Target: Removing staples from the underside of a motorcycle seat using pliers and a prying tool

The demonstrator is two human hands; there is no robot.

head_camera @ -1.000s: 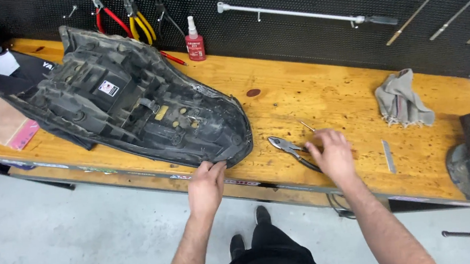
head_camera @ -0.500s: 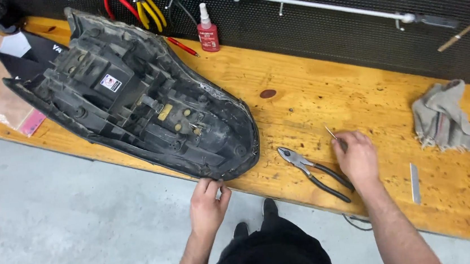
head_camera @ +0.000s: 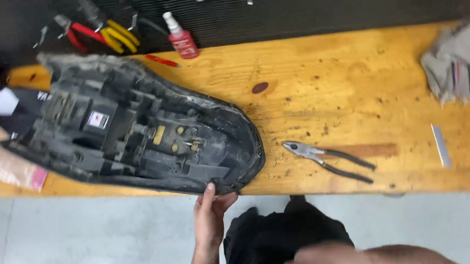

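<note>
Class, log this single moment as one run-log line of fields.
left hand: touching seat base rim | right hand: blurred, low, empty | pliers: lying on bench | rag: far right

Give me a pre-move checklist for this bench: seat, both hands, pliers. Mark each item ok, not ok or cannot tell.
1. Left hand on the rim of the upside-down motorcycle seat: ok, fingers touch the near edge.
2. Seat fully supported by the wooden bench: not ok, its near edge overhangs the front.
3. Right hand free: cannot tell, it is blurred at the bottom of the view.
4. Pliers within view and untouched: ok, lying flat beside the seat.
5. Bench around the pliers free of clutter: ok, only a metal strip and a grey rag farther right.
</note>
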